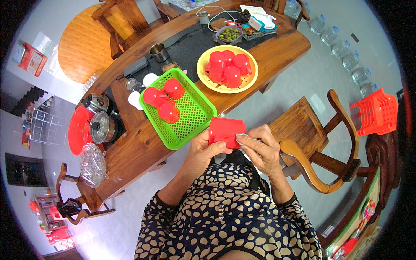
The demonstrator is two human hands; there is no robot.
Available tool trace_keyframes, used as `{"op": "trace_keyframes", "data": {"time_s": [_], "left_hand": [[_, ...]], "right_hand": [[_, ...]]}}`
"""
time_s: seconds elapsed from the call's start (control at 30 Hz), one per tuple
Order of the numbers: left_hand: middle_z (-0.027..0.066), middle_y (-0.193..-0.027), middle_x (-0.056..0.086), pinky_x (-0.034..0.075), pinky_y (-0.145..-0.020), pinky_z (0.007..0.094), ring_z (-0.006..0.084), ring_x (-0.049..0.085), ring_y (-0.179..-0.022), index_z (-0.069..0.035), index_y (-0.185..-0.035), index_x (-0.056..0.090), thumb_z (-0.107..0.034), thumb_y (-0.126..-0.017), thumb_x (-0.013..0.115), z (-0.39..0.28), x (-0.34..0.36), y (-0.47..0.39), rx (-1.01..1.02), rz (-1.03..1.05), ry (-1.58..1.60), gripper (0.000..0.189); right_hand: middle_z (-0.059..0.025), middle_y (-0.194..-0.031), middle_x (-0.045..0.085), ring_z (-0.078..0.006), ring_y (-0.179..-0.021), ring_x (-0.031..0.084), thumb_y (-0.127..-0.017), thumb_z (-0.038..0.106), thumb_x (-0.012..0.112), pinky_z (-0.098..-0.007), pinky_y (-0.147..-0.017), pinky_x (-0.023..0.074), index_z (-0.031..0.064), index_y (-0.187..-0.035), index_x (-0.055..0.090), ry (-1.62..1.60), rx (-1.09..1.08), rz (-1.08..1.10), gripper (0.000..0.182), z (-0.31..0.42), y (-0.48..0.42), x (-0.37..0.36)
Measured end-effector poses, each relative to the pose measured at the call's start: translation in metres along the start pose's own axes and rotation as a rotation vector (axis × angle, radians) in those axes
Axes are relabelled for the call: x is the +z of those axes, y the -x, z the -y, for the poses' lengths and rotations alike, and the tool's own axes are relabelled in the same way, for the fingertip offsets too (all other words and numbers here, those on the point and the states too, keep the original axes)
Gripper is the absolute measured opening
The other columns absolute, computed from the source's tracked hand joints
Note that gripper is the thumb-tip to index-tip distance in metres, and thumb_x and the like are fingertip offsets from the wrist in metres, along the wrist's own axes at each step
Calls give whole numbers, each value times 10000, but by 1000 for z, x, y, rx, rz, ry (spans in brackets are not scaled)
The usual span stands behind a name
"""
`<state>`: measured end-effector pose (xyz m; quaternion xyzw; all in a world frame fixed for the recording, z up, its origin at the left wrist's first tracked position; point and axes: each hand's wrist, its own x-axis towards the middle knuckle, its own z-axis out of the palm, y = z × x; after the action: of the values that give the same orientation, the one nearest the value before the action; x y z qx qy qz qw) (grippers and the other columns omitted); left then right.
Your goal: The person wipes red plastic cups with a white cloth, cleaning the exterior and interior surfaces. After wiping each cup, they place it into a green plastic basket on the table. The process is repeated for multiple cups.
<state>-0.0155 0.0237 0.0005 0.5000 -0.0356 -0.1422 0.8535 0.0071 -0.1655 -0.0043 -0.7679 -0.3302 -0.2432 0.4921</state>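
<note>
My left hand grips a red plastic cup that lies on its side in front of my chest. At the cup's right, my right hand pinches a small whitish piece, perhaps a cloth, against it. Just beyond my left hand, a green plastic basket on the table's edge holds several red cups. Further right, a yellow plastic colander contains several more red cups.
The wooden table curves ahead of me. White cups, a metal cup, a lidded pot and a bowl of green fruit stand on it. A wooden armchair is at my right, near water bottles on the floor.
</note>
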Motion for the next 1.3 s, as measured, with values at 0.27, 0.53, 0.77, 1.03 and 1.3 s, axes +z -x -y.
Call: {"op": "trace_keyframes", "data": {"time_s": [0.27, 0.53, 0.77, 1.03, 1.3], "left_hand": [[118, -1194, 568, 516, -849, 289, 166, 587, -1041, 44, -1250, 475, -80, -883, 558, 3, -1, 2, 74, -23, -56, 397], [64, -1091, 628, 481, -850, 275, 120, 598, -959, 6, -1190, 539, -43, -825, 655, 1, 10, 7, 110, -46, -264, 386], [38, -946, 668, 492, -764, 252, 94, 617, -849, -14, -1112, 584, -76, -794, 710, 6, 6, 4, 255, 0, -438, 348], [42, -905, 667, 490, -717, 257, 114, 617, -783, -20, -1051, 602, -58, -745, 730, 0, 5, 6, 285, 75, -606, 334], [48, -913, 664, 493, -744, 261, 101, 613, -818, -12, -1064, 593, -45, -745, 722, -1, 5, 5, 266, 71, -604, 345]], "right_hand": [[-72, -848, 605, -204, -755, 557, -691, 9, 740, -299, -641, 461, 51, -973, 715, -96, 117, 25, 286, -1, -4, 0], [-67, -830, 597, -211, -743, 548, -684, 27, 747, -306, -631, 456, 55, -973, 718, 29, 85, 55, 292, 6, -11, -6], [-52, -827, 580, -215, -727, 512, -626, 45, 771, -308, -624, 440, 77, -995, 707, 105, -37, 75, 376, 12, -18, -11], [-86, -814, 579, -249, -766, 550, -719, 23, 702, -351, -684, 446, 29, -885, 644, -76, 169, 65, 176, 4, -28, -14], [-85, -923, 548, -286, -847, 522, -670, 1, 692, -374, -747, 439, 39, -959, 637, 78, -93, 221, 296, 24, -20, -11]]}}
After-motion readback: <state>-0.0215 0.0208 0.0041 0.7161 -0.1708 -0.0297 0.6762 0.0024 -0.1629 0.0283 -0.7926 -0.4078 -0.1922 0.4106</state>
